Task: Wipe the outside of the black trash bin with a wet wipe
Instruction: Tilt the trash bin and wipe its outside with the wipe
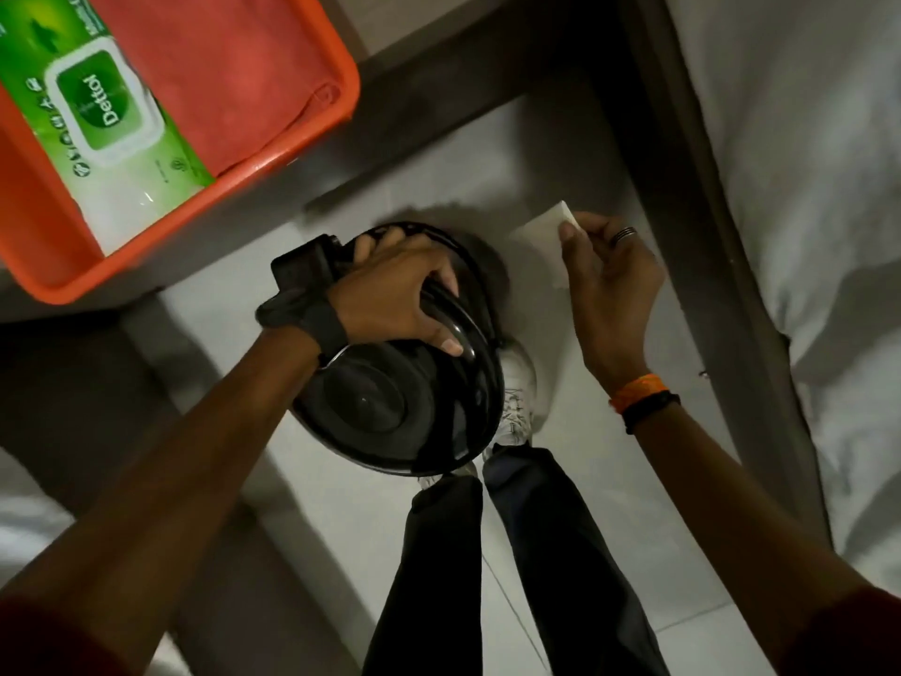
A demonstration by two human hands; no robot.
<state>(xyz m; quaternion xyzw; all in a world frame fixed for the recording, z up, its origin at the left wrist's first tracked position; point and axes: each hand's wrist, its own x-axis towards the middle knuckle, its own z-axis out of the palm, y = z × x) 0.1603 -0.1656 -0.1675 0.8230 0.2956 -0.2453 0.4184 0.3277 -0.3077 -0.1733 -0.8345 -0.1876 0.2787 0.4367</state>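
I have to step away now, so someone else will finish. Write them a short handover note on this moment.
Left hand: gripping the rim of the black bin, steadying it on the floor.
Right hand: pinching a white wipe, held in the air right of the bin, not touching it.
Wipe pack: in the orange tray, upper left.
Done: wipe in hand.
Left: wipe the bin's outside; no wiping shows here.

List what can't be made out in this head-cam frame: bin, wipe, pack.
Head view, only one:
- Black trash bin: seen from above, so its outer sides are hidden under its own lid; the left hand covers part of the rim.
- Wet wipe: partly behind the right hand; wetness cannot be judged.
- Dettol wipes pack: cut off by the top and left edges; small print blurred.
- Orange tray: cropped at the same edges.
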